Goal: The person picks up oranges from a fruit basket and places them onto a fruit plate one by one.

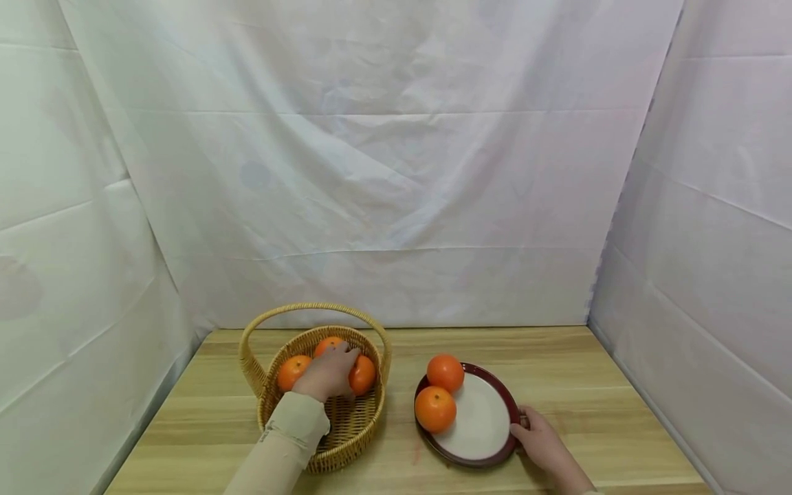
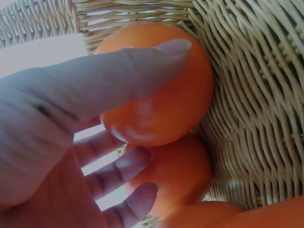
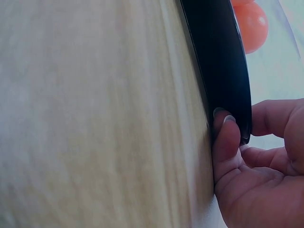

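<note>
My left hand (image 1: 331, 373) reaches into a wicker basket (image 1: 349, 450) and holds an orange (image 1: 362, 376) at its right side. In the left wrist view the thumb lies across this orange (image 2: 175, 109), with the fingers curving behind it against another orange (image 2: 178, 175). More oranges (image 1: 293, 372) sit around the hand in the basket. At the right, my right hand (image 1: 541, 440) pinches the rim of a white plate (image 1: 482, 419) with a dark red edge. Two oranges (image 1: 436, 410) rest on the plate's left part. The right wrist view shows the plate's dark underside (image 3: 221, 61) between thumb and fingers.
The basket's tall arched handle (image 1: 315, 306) rises above the left forearm. Basket and plate stand side by side on a wood-grain table (image 1: 581, 385). White cloth (image 1: 396, 185) hangs behind the table and along both sides.
</note>
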Tool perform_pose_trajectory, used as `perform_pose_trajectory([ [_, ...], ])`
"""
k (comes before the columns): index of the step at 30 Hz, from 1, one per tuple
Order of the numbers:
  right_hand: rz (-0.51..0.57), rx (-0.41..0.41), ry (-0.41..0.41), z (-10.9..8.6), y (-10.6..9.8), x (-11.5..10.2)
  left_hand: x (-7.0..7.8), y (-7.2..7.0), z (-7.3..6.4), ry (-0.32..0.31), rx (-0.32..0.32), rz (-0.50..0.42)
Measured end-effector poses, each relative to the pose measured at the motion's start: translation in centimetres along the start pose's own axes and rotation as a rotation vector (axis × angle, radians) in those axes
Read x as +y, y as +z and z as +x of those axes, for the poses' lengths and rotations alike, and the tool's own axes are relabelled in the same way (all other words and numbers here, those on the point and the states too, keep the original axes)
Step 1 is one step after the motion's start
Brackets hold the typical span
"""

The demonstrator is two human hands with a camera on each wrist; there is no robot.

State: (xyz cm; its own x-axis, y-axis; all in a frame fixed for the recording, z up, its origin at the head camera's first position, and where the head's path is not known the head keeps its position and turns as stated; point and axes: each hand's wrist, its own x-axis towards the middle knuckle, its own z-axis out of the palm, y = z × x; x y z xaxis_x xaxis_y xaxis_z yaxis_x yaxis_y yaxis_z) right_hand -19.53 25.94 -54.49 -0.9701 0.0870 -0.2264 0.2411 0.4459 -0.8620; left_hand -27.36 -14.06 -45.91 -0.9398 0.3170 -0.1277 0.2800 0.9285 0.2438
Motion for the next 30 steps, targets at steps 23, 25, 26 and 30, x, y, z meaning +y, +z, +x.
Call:
perform_pose_trajectory([
  [23,-0.004,0.005,-0.010,0.04,-0.03,0.10,-0.42,0.25,0.13,0.010,0.009,-0.042],
  [25,-0.013,0.002,-0.010,0.12,-0.04,0.16,-0.52,0.30,0.13,0.008,0.014,-0.058],
  [26,-0.011,0.002,-0.005,0.14,-0.05,0.18,-0.57,0.31,0.14,0.006,0.015,-0.064],
  [30,-0.017,-0.003,0.004,0.22,-0.07,0.20,-0.79,0.43,0.25,0.005,0.021,-0.085],
])
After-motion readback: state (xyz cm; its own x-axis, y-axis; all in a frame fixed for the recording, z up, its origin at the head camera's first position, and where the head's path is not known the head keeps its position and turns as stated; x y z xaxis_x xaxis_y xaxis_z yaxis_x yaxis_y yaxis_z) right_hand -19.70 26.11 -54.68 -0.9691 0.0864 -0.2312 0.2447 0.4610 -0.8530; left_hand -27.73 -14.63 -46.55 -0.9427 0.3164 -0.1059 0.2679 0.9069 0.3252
